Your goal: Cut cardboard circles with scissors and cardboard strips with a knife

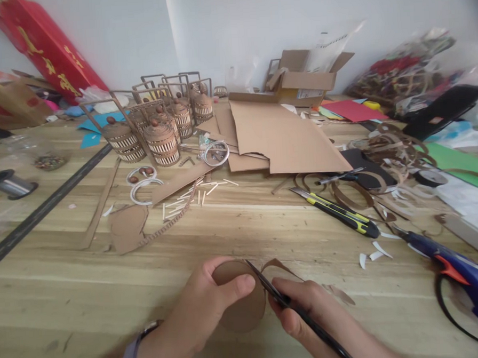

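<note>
My left hand (201, 309) pinches a round brown cardboard disc (245, 307) between thumb and fingers, just above the wooden table (265, 225). My right hand (310, 314) is closed around black scissors (268, 287) whose blades cut along the disc's upper right edge. A curled strip of cardboard offcut (279, 266) peels away beside the blades.
A yellow-black utility knife (337, 212) and a blue glue gun (455, 266) lie to the right. Cardboard sheets (285, 139), several small cardboard lanterns (160, 135), white rings (143, 186), small sticks and cardboard scraps (127, 227) lie ahead. An open box (302, 82) stands at the back.
</note>
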Demonstrator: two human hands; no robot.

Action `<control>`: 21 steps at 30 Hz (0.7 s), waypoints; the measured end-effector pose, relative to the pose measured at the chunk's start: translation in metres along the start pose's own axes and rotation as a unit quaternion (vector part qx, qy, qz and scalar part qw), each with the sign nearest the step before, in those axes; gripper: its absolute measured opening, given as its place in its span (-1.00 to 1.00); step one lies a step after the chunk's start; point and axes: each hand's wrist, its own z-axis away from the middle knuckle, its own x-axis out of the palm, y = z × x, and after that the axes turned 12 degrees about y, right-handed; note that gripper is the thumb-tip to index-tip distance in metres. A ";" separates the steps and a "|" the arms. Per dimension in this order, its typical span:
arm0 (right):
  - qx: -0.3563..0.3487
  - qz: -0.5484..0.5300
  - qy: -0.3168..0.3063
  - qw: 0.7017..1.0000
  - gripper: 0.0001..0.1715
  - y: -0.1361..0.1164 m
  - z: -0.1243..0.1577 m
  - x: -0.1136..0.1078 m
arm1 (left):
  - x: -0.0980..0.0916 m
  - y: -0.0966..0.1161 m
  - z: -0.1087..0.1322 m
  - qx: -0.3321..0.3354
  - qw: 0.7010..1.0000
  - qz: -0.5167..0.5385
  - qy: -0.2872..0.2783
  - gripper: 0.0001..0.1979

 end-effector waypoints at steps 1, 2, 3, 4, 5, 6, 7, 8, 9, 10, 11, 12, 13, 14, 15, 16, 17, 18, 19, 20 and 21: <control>-0.001 -0.003 -0.003 1.000 -0.16 0.000 0.000 0.000 | 0.000 0.000 0.000 0.002 1.000 -0.001 -0.002 -0.56; -0.003 -0.008 -0.005 1.000 -0.16 0.001 -0.001 0.000 | 0.000 0.000 0.000 0.004 1.000 -0.002 -0.005 -0.57; -0.006 -0.012 -0.008 1.000 -0.17 0.001 -0.001 0.001 | 0.000 0.001 0.000 0.005 1.000 -0.003 -0.009 -0.57; -0.009 -0.015 -0.011 1.000 -0.17 0.002 -0.001 0.001 | -0.001 0.000 0.000 0.006 1.000 -0.006 -0.012 -0.57; -0.011 -0.016 -0.012 1.000 -0.17 0.002 -0.002 0.001 | -0.001 0.000 0.000 0.004 1.000 -0.009 -0.013 -0.56; -0.011 -0.016 -0.011 1.000 -0.17 0.002 -0.002 0.001 | -0.001 0.000 -0.001 0.002 1.000 -0.011 -0.012 -0.54; -0.010 -0.015 -0.010 1.000 -0.17 0.002 -0.002 0.001 | -0.001 0.000 -0.001 0.000 1.000 -0.012 -0.009 -0.53; -0.008 -0.014 -0.010 1.000 -0.17 0.002 -0.002 0.000 | -0.002 0.000 -0.001 -0.002 1.000 -0.013 -0.007 -0.50; -0.006 -0.015 -0.011 1.000 -0.17 0.002 -0.002 0.000 | -0.002 0.000 -0.001 -0.003 1.000 -0.013 -0.008 -0.48; -0.002 -0.015 -0.011 1.000 -0.16 0.002 -0.002 0.000 | -0.002 0.000 -0.001 -0.002 1.000 -0.014 -0.008 -0.46; 0.001 -0.015 -0.012 1.000 -0.16 0.001 -0.002 0.000 | -0.003 -0.001 -0.001 -0.002 1.000 -0.018 -0.006 -0.44; 0.004 -0.014 -0.012 1.000 -0.15 0.001 -0.002 0.000 | -0.003 -0.001 -0.001 -0.002 1.000 -0.023 -0.001 -0.42; 0.008 -0.012 -0.010 1.000 -0.15 0.001 -0.001 0.000 | -0.003 -0.001 -0.001 -0.003 1.000 -0.027 0.006 -0.39; 0.013 -0.011 -0.008 1.000 -0.15 0.000 -0.001 0.000 | -0.004 -0.001 -0.001 -0.002 0.999 -0.031 0.015 -0.37; 0.014 -0.010 -0.006 1.000 -0.14 0.001 -0.001 0.001 | -0.004 -0.001 -0.001 -0.001 0.999 -0.034 0.019 -0.36; 0.013 -0.010 -0.004 1.000 -0.14 0.001 -0.001 0.001 | -0.004 -0.001 -0.001 0.002 0.999 -0.035 0.016 -0.37; 0.010 -0.011 -0.006 1.000 -0.14 0.002 -0.001 0.001 | -0.005 -0.001 -0.001 0.007 0.999 -0.036 0.010 -0.38; 0.005 -0.013 -0.007 1.000 -0.15 0.002 -0.001 0.001 | -0.005 -0.001 -0.001 0.012 0.999 -0.035 0.004 -0.40; -0.002 -0.015 -0.009 1.000 -0.15 0.003 -0.001 0.001 | -0.005 -0.001 -0.001 0.016 0.999 -0.035 0.000 -0.42; -0.007 -0.018 -0.011 1.000 -0.16 0.003 -0.001 0.000 | -0.006 0.000 -0.001 0.016 0.999 -0.037 -0.003 -0.44; -0.010 -0.019 -0.011 1.000 -0.16 0.002 -0.001 0.000 | -0.006 0.000 -0.001 0.014 0.999 -0.039 -0.002 -0.45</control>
